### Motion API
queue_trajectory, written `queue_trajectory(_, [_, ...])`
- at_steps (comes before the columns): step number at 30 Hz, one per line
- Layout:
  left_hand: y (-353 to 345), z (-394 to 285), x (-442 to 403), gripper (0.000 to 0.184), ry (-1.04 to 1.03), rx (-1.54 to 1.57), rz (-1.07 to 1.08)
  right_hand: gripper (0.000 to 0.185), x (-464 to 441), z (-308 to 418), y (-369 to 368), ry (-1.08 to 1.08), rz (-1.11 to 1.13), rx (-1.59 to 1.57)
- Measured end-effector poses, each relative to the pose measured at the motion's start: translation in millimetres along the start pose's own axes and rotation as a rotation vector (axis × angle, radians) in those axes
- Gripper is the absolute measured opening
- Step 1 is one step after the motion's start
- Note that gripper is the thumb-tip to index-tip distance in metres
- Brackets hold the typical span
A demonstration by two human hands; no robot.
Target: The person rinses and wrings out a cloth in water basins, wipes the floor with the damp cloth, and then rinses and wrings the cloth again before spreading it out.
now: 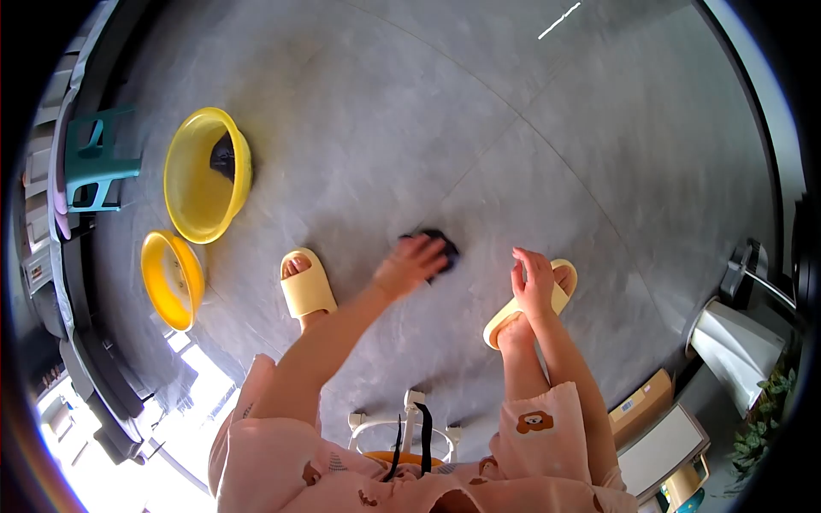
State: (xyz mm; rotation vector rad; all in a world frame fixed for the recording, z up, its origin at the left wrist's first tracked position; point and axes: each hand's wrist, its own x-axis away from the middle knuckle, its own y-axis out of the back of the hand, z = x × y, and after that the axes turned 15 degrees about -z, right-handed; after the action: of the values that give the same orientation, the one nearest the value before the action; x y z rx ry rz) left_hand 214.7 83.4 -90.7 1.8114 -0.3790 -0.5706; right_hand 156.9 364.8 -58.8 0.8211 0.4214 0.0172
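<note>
My left hand (412,264) reaches down to the floor and presses on a dark cloth (443,248). The hand is a little blurred, its fingers lie over the cloth, and the cloth is bunched and partly hidden under them. My right hand (534,280) hangs in front of my right shin, above the pale yellow slipper (560,299) on that foot. Its fingers are stretched out, with nothing in them. The other slipper (308,286) is on my left foot, to the left of the cloth.
Two yellow basins (242,190) (195,291) stand on the left, the larger with something dark inside. Behind them is a green stool (98,162). A wheeled chair base (415,398) lies below me. At right are a white bin (735,342), a cardboard box (641,402) and a plant (764,419).
</note>
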Motion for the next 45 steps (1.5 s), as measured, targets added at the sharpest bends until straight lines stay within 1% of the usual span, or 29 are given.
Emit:
queue_trajectory(2, [19, 46, 1, 0.044, 0.415, -0.186, 0.047, 0.030, 0, -2, -3, 0.025, 0.012, 0.003])
queue_trajectory(3, [22, 79, 3, 0.046, 0.536, -0.337, -0.075, 0.030, 0, -3, -5, 0.035, 0.017, 0.008])
queue_trajectory(4, [22, 112, 12, 0.046, 0.715, -0.437, -0.137, 0.031, -1, -4, -5, 0.035, 0.024, 0.007])
queue_trajectory(5, [26, 132, 16, 0.047, 0.928, -0.458, -0.239, 0.032, -1, -5, -6, 0.031, 0.037, -0.002])
queue_trajectory(6, [25, 150, 22, 0.047, 0.970, -0.445, -0.316, 0.032, 0, -6, -6, 0.025, 0.052, -0.009])
queue_trajectory(7, [29, 160, 16, 0.049, 1.049, -0.389, -0.297, 0.033, -1, -7, -7, 0.018, 0.067, -0.015])
queue_trajectory(9, [19, 177, -13, 0.055, 1.249, -0.424, -0.265, 0.033, -5, -10, -11, 0.029, 0.107, 0.004])
queue_trajectory(11, [10, 175, -44, 0.058, 1.219, -0.380, -0.312, 0.034, -3, -7, -12, 0.045, 0.147, 0.006])
queue_trajectory(13, [6, 160, -78, 0.056, 1.054, -0.364, -0.312, 0.035, -6, -5, -13, 0.084, 0.166, -0.002])
queue_trajectory(15, [8, 140, -98, 0.051, 0.809, -0.206, -0.345, 0.035, -6, -3, -13, 0.092, 0.165, 0.001])
queue_trajectory(16, [10, 129, -100, 0.050, 0.707, -0.170, -0.284, 0.035, -6, -2, -12, 0.081, 0.167, 0.007])
queue_trajectory(18, [13, 107, -88, 0.047, 0.513, -0.096, -0.203, 0.035, -5, -2, -9, 0.082, 0.161, 0.009])
queue_trajectory(20, [12, 73, -61, 0.047, 0.393, -0.076, -0.130, 0.035, -2, -2, -10, 0.092, 0.133, -0.005])
queue_trajectory(21, [12, 50, -47, 0.047, 0.322, -0.058, -0.030, 0.035, -3, -1, -11, 0.097, 0.137, -0.007])
queue_trajectory(22, [5, 21, -29, 0.047, 0.229, -0.068, -0.004, 0.035, -4, 0, -11, 0.103, 0.140, -0.009])
queue_trajectory(23, [4, -9, -17, 0.047, 0.153, -0.040, 0.121, 0.035, -4, 0, -12, 0.108, 0.144, -0.011])
queue_trajectory(24, [-1, -38, 1, 0.049, 0.079, 0.017, 0.166, 0.035, -3, 0, -13, 0.112, 0.143, -0.005])
queue_trajectory(26, [-7, -82, 24, 0.051, 0.008, 0.238, 0.222, 0.035, 0, 0, -15, 0.123, 0.148, 0.005])
queue_trajectory(27, [-5, -89, 29, 0.050, -0.036, 0.267, 0.177, 0.035, 0, 1, -15, 0.121, 0.152, 0.010])
queue_trajectory(29, [-15, -69, 30, 0.046, -0.171, 0.249, 0.191, 0.035, 2, 4, -14, 0.111, 0.166, 0.022])
queue_trajectory(31, [1, -27, 5, 0.041, -0.037, 0.149, 0.197, 0.036, 4, 6, -17, 0.117, 0.167, 0.016])
queue_trajectory(32, [26, 2, -17, 0.035, 0.085, 0.046, 0.327, 0.036, 3, 10, -17, 0.131, 0.178, 0.007])
queue_trajectory(34, [-30, 87, 1, 0.038, 0.598, 0.652, -0.265, 0.037, 3, 17, -17, 0.187, 0.219, -0.007])
queue_trajectory(36, [37, 139, -9, 0.048, 0.358, -0.450, 0.002, 0.037, 5, 20, -17, 0.241, 0.245, -0.004])
queue_trajectory(37, [46, 171, -7, 0.053, 0.396, -0.468, -0.002, 0.036, 6, 22, -18, 0.268, 0.260, -0.004])
queue_trajectory(38, [54, 195, -1, 0.054, 0.492, -0.421, 0.005, 0.036, 6, 24, -18, 0.280, 0.261, -0.004])
queue_trajectory(41, [56, 219, 37, 0.055, 0.733, -0.296, -0.217, 0.035, 8, 27, -16, 0.297, 0.241, 0.000])
queue_trajectory(44, [45, 172, 44, 0.053, 0.896, -0.337, -0.279, 0.034, 7, 27, -17, 0.316, 0.224, 0.015])
queue_trajectory(45, [38, 154, 44, 0.051, 0.886, -0.357, -0.287, 0.034, 6, 28, -18, 0.317, 0.233, 0.008])
